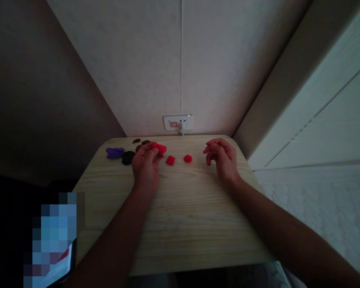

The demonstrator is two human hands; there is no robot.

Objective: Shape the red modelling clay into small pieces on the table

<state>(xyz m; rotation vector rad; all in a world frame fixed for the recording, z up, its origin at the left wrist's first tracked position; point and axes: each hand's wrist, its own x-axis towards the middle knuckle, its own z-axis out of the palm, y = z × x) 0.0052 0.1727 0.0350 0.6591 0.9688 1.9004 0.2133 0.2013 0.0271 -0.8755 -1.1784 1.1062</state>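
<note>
My left hand [146, 166] pinches a lump of red modelling clay [159, 148] between thumb and fingers, above the left part of the wooden table. Just right of it, a small uneven piece of red clay [170, 160] lies on the wood. Farther right sits a rounder red clay ball [187, 159]. My right hand [223, 160] hovers to the right of that ball, its fingers loosely curled and apart, holding nothing. Beside my left hand lie a black clay lump [127, 158] and a purple clay piece [115, 153].
Small dark brown clay pieces [136, 141] lie near the back edge of the table [180, 224]. A wall socket [178, 123] with a plugged-in white cable is behind it. A lit screen [58, 268], partly pixelated, is at lower left. White bedding [315, 204] lies to the right.
</note>
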